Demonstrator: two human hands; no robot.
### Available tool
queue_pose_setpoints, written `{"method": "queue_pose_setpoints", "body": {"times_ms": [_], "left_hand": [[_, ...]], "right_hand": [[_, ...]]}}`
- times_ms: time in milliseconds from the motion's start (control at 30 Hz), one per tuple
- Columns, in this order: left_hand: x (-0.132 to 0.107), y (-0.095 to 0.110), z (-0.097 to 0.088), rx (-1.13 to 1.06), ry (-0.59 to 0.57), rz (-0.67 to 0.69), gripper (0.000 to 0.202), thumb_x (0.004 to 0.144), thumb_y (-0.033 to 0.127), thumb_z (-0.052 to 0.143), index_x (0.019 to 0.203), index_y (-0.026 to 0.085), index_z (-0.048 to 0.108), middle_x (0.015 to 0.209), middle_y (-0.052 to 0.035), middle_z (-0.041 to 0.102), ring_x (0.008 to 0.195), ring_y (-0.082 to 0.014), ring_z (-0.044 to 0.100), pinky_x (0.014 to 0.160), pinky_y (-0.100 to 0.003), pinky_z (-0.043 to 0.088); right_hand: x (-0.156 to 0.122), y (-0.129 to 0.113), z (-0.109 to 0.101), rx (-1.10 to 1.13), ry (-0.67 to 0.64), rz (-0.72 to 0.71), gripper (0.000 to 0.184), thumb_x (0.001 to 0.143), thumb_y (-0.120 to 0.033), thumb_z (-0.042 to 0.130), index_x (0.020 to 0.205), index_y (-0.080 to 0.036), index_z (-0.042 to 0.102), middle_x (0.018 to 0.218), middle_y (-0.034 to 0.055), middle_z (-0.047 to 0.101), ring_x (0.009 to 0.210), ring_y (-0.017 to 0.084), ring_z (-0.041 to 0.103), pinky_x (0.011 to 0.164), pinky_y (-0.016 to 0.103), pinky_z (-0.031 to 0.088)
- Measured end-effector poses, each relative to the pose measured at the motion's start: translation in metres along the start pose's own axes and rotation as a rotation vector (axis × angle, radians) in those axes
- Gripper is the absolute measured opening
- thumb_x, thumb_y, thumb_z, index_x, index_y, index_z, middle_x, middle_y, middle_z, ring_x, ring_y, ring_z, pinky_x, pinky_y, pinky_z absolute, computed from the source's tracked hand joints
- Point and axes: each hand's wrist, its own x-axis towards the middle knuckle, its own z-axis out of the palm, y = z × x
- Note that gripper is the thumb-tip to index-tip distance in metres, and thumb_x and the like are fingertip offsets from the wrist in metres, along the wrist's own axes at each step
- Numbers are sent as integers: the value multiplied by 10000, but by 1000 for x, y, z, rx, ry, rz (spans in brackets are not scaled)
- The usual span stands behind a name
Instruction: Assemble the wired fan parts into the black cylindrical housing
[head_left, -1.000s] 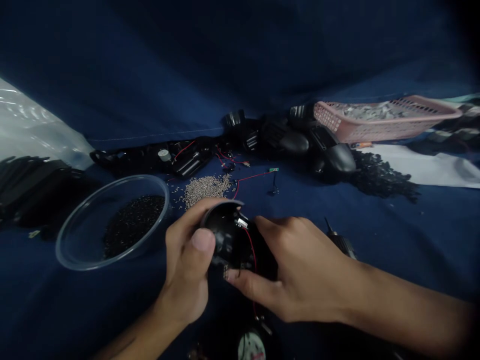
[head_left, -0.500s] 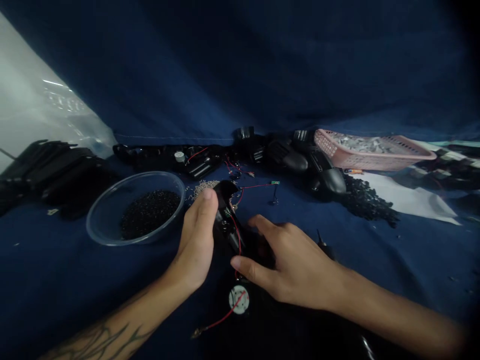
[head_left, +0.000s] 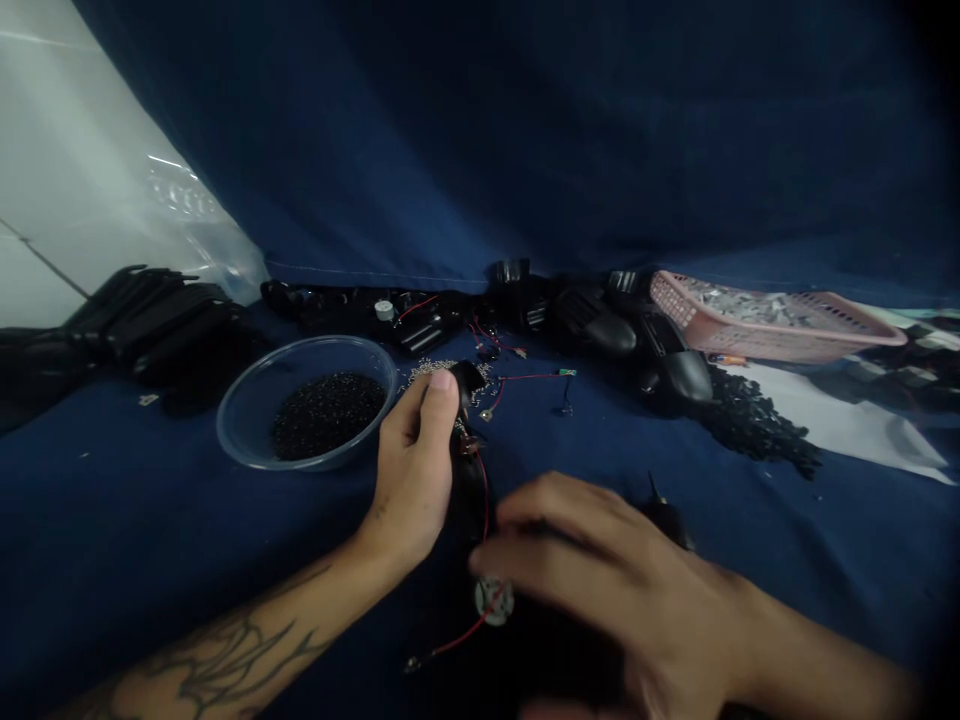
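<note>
My left hand (head_left: 414,470) is wrapped round a black plastic shell (head_left: 468,455) with red wires inside, held on edge over the blue cloth. My right hand (head_left: 600,580) hovers low in front, blurred by motion, its fingers curled and pointing left just above a small round white speaker disc (head_left: 493,600). A red wire (head_left: 450,640) trails from the disc toward me. Whether the right hand holds anything is not visible.
A clear bowl (head_left: 255,410) of tiny black bits stands left of the shell. A heap of small silver screws (head_left: 427,368) lies behind it. Black housings (head_left: 600,325) and wired parts line the back, with a pink basket (head_left: 772,325) at right and black parts (head_left: 150,320) at left.
My left hand has tipped the black shell further on edge and moved it away from me. My right hand has let go of the shell and pulled back toward the speaker disc.
</note>
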Motion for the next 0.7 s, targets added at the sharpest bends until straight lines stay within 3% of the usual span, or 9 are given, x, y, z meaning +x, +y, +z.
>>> {"method": "queue_pose_setpoints", "body": {"times_ms": [67, 133, 200, 267, 333, 433, 533, 700], "left_hand": [[1, 0, -1, 15, -6, -34, 473, 973, 601, 512, 730, 200, 574, 787, -30, 599, 804, -188, 569, 735, -313, 462], [1, 1, -2, 8, -15, -57, 493, 956, 617, 531, 696, 199, 546, 764, -28, 581, 778, -181, 558, 701, -305, 453], [2, 2, -3, -34, -53, -87, 513, 947, 631, 534, 671, 199, 503, 732, -21, 542, 730, -167, 528, 649, -299, 431], [2, 3, -4, -67, -131, -126, 532, 945, 635, 528, 649, 200, 445, 699, -12, 486, 676, -151, 482, 590, -296, 389], [2, 3, -4, -59, -208, -136, 547, 949, 632, 520, 637, 202, 388, 671, -1, 428, 637, -139, 441, 552, -297, 350], [-1, 6, -4, -11, -264, -68, 542, 959, 613, 515, 644, 203, 354, 652, 12, 388, 619, -131, 421, 547, -296, 339], [-3, 10, -3, 13, -310, -5, 537, 962, 598, 521, 638, 200, 361, 633, 14, 403, 618, -129, 440, 553, -292, 355], [-3, 11, -2, -37, -415, -69, 494, 984, 580, 487, 671, 199, 474, 611, 8, 478, 572, -129, 475, 538, -290, 385]], "right_hand": [[1, 1, -2, 53, -172, -96, 466, 901, -474, 644, 1300, -235, 609, 1385, 95, 482, 1198, 218, 550, 1000, 364, 481], [4, 4, -2, 142, -247, -104, 322, 924, -441, 602, 1109, -192, 687, 1335, 91, 533, 1198, 240, 532, 1021, 411, 459], [6, 7, 0, 244, -154, -148, 242, 898, -375, 574, 879, -149, 657, 1046, 88, 644, 1039, 228, 574, 955, 423, 471], [6, 7, 2, 319, 46, -110, 153, 851, -288, 556, 810, -151, 610, 772, 53, 615, 818, 182, 577, 816, 383, 486], [4, 5, 3, 331, 207, 51, 101, 842, -203, 568, 905, -150, 626, 703, 15, 587, 689, 130, 555, 705, 317, 485], [2, 2, 4, 301, 297, 275, 314, 868, -156, 658, 1178, -161, 604, 831, -7, 629, 682, 76, 579, 654, 224, 506], [3, 2, 5, 310, 265, 251, 472, 907, -193, 681, 1360, -192, 551, 880, -15, 625, 686, 58, 590, 643, 189, 514], [4, 6, 8, 299, 116, 280, 447, 948, -221, 661, 1386, -254, 580, 1000, 0, 668, 776, 73, 632, 666, 186, 524]]}}
